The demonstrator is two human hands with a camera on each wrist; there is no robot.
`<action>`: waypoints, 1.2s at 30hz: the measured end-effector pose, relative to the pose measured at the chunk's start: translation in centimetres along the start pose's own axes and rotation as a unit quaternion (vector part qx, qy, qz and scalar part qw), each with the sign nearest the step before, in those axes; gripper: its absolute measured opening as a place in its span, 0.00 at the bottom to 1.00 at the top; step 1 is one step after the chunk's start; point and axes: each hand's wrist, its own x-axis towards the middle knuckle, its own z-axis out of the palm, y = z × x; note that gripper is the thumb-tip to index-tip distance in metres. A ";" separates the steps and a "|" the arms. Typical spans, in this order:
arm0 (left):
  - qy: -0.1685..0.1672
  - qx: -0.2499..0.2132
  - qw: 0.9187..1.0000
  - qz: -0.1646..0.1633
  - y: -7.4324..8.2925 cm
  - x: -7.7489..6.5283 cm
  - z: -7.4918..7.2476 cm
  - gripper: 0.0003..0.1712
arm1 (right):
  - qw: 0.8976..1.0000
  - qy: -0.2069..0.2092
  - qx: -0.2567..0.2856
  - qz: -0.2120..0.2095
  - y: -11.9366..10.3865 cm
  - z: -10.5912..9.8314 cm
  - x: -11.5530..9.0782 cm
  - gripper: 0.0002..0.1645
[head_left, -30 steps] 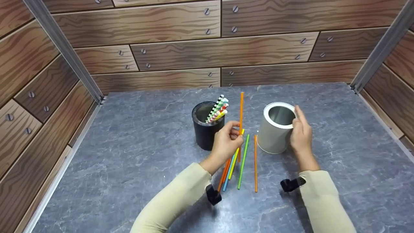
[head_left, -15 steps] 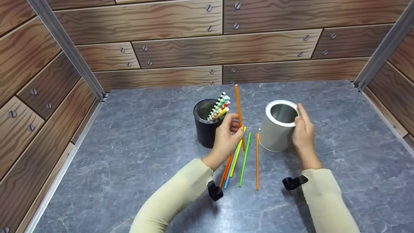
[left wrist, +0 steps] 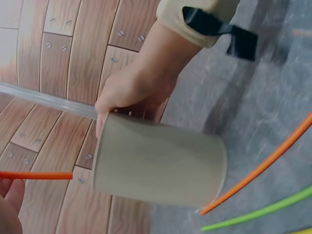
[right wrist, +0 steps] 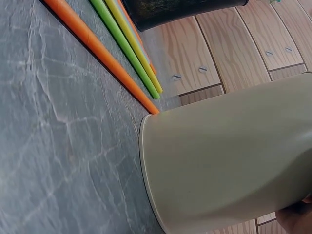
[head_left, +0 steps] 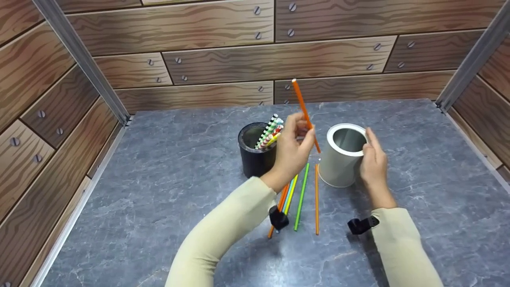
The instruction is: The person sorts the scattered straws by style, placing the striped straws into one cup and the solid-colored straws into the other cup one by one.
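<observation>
Head view: high, facing forward and down across the counter [head_left: 159, 171]; farthest.
Left wrist view: close, turned sideways, facing the grey canister [left wrist: 161, 161] and right hand [left wrist: 139, 87].
Right wrist view: nearest, low, tilted, canister's side.
Shared by all: canister, orange straw [left wrist: 258, 171] at its base.

The left grip [head_left: 294, 148] holds a smooth orange plastic-looking straw [head_left: 301, 101]; the right grip [head_left: 374, 164], a matt grey cylindrical container [head_left: 338, 169].

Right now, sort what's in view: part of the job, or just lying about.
Likely in the job:
orange straw in left hand
gray container held by right hand
loose plain straws

Seemingly just standing by:
black container
striped straws inside it
</observation>
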 end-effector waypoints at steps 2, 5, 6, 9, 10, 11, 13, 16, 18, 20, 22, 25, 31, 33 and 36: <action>0.000 0.003 1.000 0.010 0.4 0.7 0.2 0.14 | 1.000 0.000 0.006 -0.007 -0.1 0.0 0.0 0.28; 0.011 0.016 1.000 0.021 0.8 1.7 0.7 0.14 | 1.000 0.001 0.011 -0.010 -0.2 0.0 0.0 0.28; 0.016 0.020 0.999 0.025 0.9 2.0 0.9 0.15 | 1.000 0.002 0.012 -0.011 -0.2 0.0 0.0 0.28; 0.033 0.021 0.999 0.036 0.8 2.3 1.9 0.15 | 1.000 0.003 0.009 -0.014 -0.1 -0.1 0.0 0.28; 0.037 0.023 0.998 0.041 0.7 2.4 2.2 0.15 | 1.000 0.003 0.007 -0.015 -0.1 -0.1 0.1 0.28; 0.038 0.027 0.998 0.045 0.6 2.3 2.6 0.14 | 1.000 0.003 0.007 -0.017 -0.1 -0.1 0.1 0.28; 0.040 0.029 0.997 0.050 0.3 2.2 3.2 0.14 | 1.000 0.002 0.002 -0.018 0.0 -0.1 0.1 0.28; 0.040 0.036 0.997 0.052 -0.3 1.9 3.9 0.14 | 1.000 0.001 -0.001 -0.016 0.1 -0.1 0.1 0.28; 0.040 0.038 0.997 0.052 -0.8 1.7 4.3 0.15 | 1.000 0.001 -0.001 -0.016 0.0 0.0 0.1 0.28; 0.039 0.039 0.997 0.056 -1.2 1.6 4.6 0.14 | 1.000 -0.001 0.001 -0.012 0.0 0.0 0.1 0.28; 0.038 0.045 0.996 0.060 -1.6 1.4 4.9 0.14 | 1.000 -0.004 0.001 -0.007 -0.1 0.0 0.1 0.29; 0.034 0.050 0.996 0.059 -2.3 1.1 5.2 0.14 | 1.000 -0.008 -0.001 0.000 -0.1 0.0 0.0 0.29; 0.025 0.075 0.996 0.040 -3.2 0.7 5.3 0.14 | 1.000 0.002 -0.006 0.005 0.0 0.1 0.1 0.29; 0.021 0.074 0.997 0.026 -3.4 0.6 5.4 0.15 | 1.000 0.004 -0.006 0.006 0.1 0.1 0.1 0.29; 0.012 0.070 0.997 0.012 -3.7 0.4 5.5 0.15 | 1.000 0.007 -0.004 0.002 0.1 0.1 0.0 0.29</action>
